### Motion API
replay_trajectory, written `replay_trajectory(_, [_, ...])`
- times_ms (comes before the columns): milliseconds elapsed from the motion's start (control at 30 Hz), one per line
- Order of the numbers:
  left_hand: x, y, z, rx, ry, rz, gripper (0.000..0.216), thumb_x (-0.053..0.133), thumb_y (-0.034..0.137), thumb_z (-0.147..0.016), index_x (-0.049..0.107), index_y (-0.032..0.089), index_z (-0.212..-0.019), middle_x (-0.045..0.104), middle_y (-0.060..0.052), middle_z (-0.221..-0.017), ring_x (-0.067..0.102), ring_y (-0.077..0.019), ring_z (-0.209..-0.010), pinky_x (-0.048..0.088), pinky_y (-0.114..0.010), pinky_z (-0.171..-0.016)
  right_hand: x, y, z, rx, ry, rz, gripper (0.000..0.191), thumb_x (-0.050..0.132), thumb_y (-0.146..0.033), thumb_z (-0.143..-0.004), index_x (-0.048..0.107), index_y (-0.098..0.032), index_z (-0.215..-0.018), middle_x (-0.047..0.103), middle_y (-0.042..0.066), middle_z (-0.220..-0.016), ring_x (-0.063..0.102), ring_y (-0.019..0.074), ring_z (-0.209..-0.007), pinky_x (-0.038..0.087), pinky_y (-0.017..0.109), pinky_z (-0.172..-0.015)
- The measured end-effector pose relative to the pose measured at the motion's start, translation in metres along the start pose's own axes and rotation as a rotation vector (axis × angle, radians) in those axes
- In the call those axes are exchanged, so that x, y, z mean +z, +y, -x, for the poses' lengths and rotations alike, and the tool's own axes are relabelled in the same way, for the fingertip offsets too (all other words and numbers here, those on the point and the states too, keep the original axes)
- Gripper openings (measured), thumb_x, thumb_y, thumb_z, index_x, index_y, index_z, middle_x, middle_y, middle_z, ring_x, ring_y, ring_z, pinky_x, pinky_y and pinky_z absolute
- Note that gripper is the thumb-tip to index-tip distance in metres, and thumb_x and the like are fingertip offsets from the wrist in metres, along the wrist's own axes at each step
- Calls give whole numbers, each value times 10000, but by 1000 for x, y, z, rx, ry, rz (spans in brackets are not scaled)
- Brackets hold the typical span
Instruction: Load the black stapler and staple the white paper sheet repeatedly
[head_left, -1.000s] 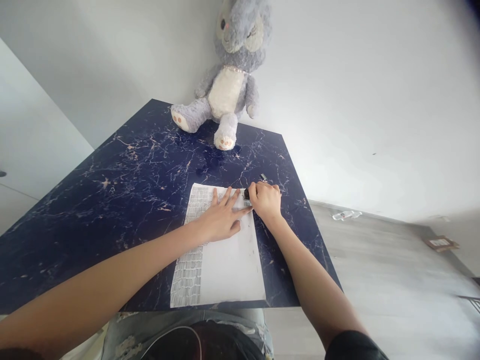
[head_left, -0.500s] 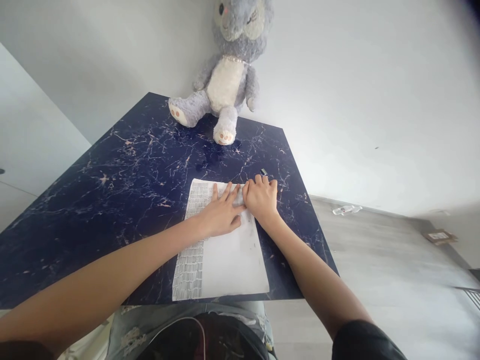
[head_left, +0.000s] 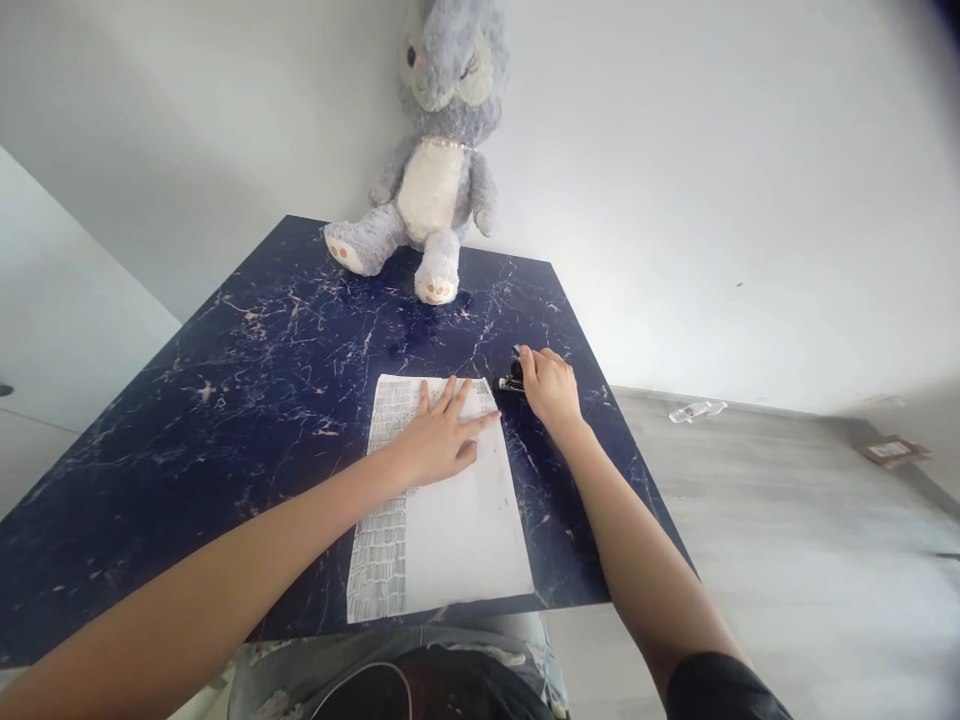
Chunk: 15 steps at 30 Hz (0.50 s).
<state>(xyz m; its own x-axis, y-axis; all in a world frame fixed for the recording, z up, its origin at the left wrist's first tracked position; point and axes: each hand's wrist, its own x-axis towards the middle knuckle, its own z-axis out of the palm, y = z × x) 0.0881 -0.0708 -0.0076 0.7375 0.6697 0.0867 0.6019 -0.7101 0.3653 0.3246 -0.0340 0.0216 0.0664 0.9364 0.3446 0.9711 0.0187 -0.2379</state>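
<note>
My left hand (head_left: pixel 444 437) lies flat with fingers spread on a sheet of paper (head_left: pixel 469 545). Rows of grey handwritten-looking marks run down the paper's left side, while much of the right side is white. Just beyond the upper right corner, my right hand (head_left: pixel 551 390) is curled around a small black-and-silver object (head_left: pixel 510 384). Two ends of it jut out on the left, towards the paper; my fingers hide the rest, so its kind is unclear. This hand is off the paper, above the dark blue marbled table (head_left: pixel 300 340).
A large grey plush toy (head_left: pixel 435 190) sits at the table's back edge against the wall (head_left: pixel 675 180). Right of the table, a clear plastic item (head_left: pixel 697 411) and a brown package (head_left: pixel 892 450) lie on the grey floor (head_left: pixel 765 540).
My right hand has moved right, off the paper's upper corner, and more of the black-and-silver object shows. My left hand stays spread on the paper. The view has shifted slightly.
</note>
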Motion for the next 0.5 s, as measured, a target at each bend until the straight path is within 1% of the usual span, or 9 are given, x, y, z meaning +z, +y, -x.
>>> replay_trajectory(100, [-5, -6, -2, -16, 85, 128, 584, 655, 331, -959, 522, 307, -1527, 316, -142, -1702, 228, -449, -1580, 132, -765, -1216, -11, 16, -1, -169, -163, -124, 423, 411, -521, -1088, 643, -213, -914, 684, 66, -914, 633, 218, -854, 422, 306, -761])
replay_trajectory(167, [-14, -15, -5, -23, 239, 278, 412, 679, 348, -946, 651, 251, -1345, 490, -141, -1581, 450, -373, -1469, 292, -634, -1221, -16, 24, -2, -264, -254, -125, 249, 611, -467, -1001, 623, -219, -988, 697, 62, -945, 640, 231, -872, 424, 302, -742])
replay_trajectory(233, [-26, -33, -7, -60, 467, 452, 161, 657, 350, -956, 714, 210, -1013, 687, -106, -1250, 651, -268, -1169, 490, -455, -1052, -19, 26, -2, -225, -257, -53, 220, 723, -394, -910, 609, -221, -983, 703, 66, -917, 640, 242, -827, 394, 300, -681])
replay_trajectory(267, [-32, -44, -7, -94, 593, 541, 196, 639, 341, -958, 670, 200, -826, 702, -68, -983, 673, -215, -943, 533, -372, -888, -21, 24, -1, -171, -222, -24, 216, 735, -378, -891, 601, -220, -953, 699, 66, -885, 633, 241, -791, 373, 299, -652])
replay_trajectory(300, [-39, -57, -7, -162, 705, 633, 335, 626, 344, -963, 566, 197, -669, 604, -25, -735, 605, -167, -727, 504, -310, -722, -22, 19, 0, -117, -170, -21, 214, 729, -379, -890, 590, -220, -926, 693, 66, -858, 625, 237, -761, 357, 300, -633])
replay_trajectory(333, [-46, -70, -7, -211, 751, 753, 470, 619, 353, -963, 433, 198, -559, 446, 13, -571, 471, -127, -557, 425, -273, -586, -23, 13, 3, -80, -113, -53, 219, 716, -389, -898, 577, -219, -908, 688, 65, -845, 617, 230, -742, 351, 299, -623])
replay_trajectory(400, [-58, -95, -5, -233, 773, 1134, 560, 632, 336, -920, 256, 204, -527, 228, 56, -508, 238, -84, -439, 248, -256, -455, -24, -7, 11, -85, -42, -204, 219, 689, -391, -916, 554, -218, -902, 687, 57, -854, 609, 208, -729, 365, 295, -620])
replay_trajectory(433, [-62, -105, -3, -232, 740, 1328, 555, 640, 318, -892, 223, 206, -542, 191, 63, -518, 196, -80, -432, 211, -256, -436, -24, -20, 17, -121, -45, -296, 207, 684, -374, -918, 547, -219, -907, 688, 49, -862, 607, 196, -729, 378, 290, -624])
replay_trajectory(500, [-69, -118, 0, -219, 703, 1616, 533, 634, 287, -863, 195, 205, -573, 164, 65, -537, 182, -78, -429, 199, -250, -418, -20, -46, 32, -198, -144, -431, 171, 686, -315, -906, 544, -220, -914, 693, 34, -877, 605, 176, -728, 395, 278, -632])
